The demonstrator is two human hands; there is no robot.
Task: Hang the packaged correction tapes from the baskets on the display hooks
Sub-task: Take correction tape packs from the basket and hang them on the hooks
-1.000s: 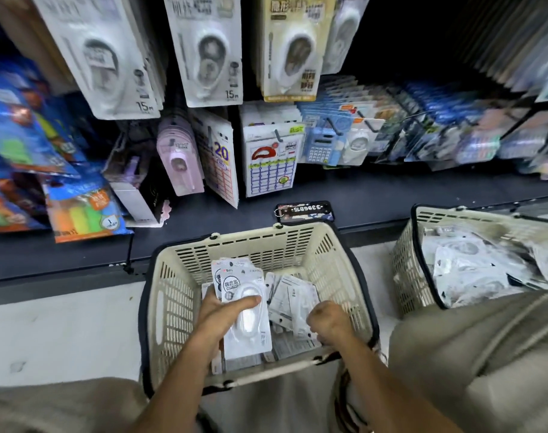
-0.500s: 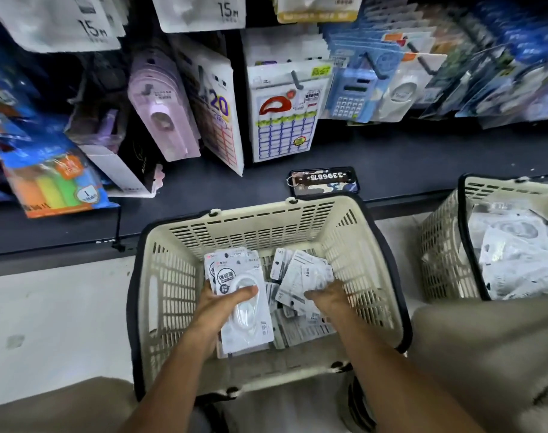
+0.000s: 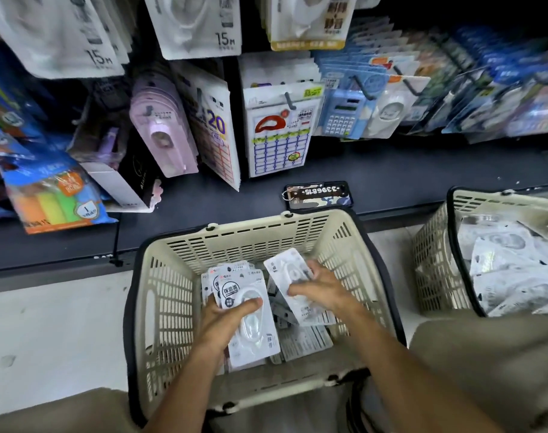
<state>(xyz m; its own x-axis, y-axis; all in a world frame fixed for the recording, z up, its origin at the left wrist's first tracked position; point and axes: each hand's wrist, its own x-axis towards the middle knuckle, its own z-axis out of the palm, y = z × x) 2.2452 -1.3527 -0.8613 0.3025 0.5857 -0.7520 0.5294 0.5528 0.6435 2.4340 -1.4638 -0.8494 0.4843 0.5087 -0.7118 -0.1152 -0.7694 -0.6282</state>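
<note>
Tapes [image 3: 301, 340] in centre basket [image 3: 172, 295]: your left hand [image 3: 224, 320] clamps a stack [image 3: 251, 320], right hand [image 3: 321, 290] pinches one pack [image 3: 293, 276].

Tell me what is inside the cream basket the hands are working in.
The near basket holds packaged correction tapes: the left hand grips a stack, the right hand one pack. Loose packs lie beneath; hands and packs cover the floor.

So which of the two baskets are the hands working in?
The nearer basket, straight ahead: both the left hand and right hand hold packs inside it. The other basket, off to the right, is untouched.
</note>
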